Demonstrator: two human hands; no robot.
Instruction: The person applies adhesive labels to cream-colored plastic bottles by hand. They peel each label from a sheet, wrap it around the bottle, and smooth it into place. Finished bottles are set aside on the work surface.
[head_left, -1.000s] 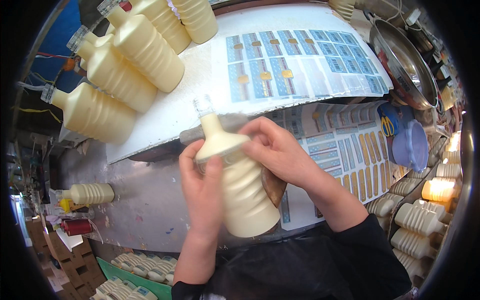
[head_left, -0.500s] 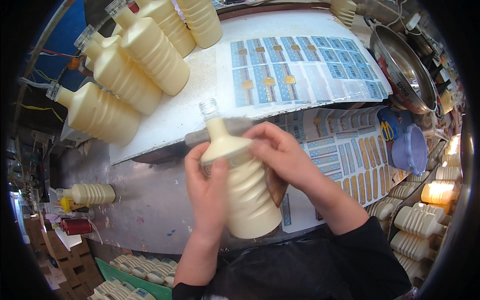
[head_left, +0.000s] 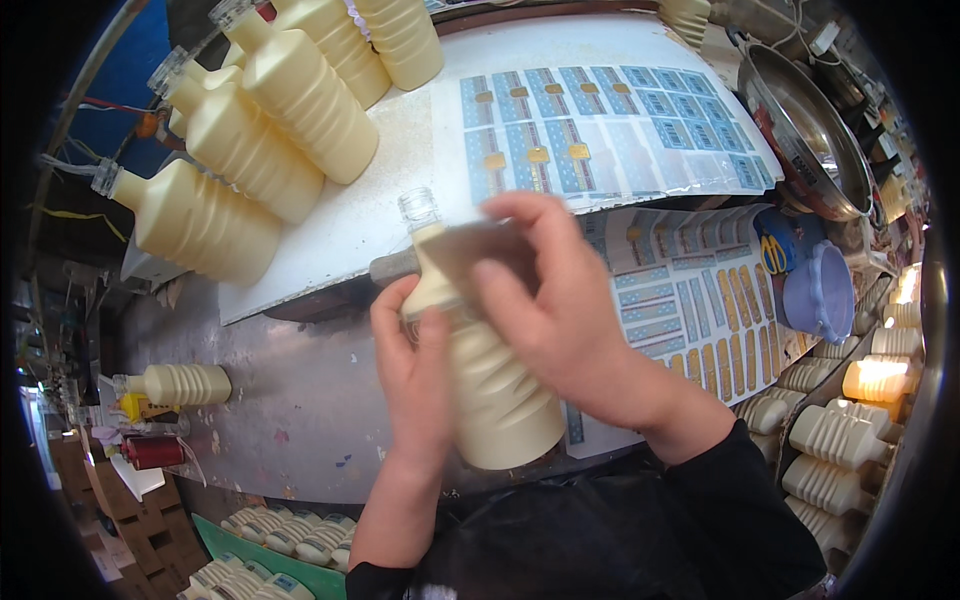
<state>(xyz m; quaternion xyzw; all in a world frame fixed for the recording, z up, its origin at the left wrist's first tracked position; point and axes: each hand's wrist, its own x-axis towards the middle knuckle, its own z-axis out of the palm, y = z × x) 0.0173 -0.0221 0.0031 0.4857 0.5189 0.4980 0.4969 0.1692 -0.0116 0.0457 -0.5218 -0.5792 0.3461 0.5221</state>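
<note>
A cream-coloured ribbed bottle with a clear threaded neck stands tilted in front of me. My left hand is closed round its left side, thumb on the front near the shoulder. In my right hand is a flat brownish-grey piece, smeared by motion, held between thumb and fingers. It lies across the bottle's shoulder, hiding part of it; whether it touches cannot be told. A grey rounded bar shows behind the bottle, at the edge of the white board.
Sticker sheets lie on the white board and below it. Several cream bottles stand far left; one lies left. At right are a metal pan, yellow scissors, a lilac bucket and stacked bottles.
My right hand has moved up, and the flat brownish piece has swung from beside the bottle's body to across its shoulder. My left hand still holds the bottle in nearly the same place.
</note>
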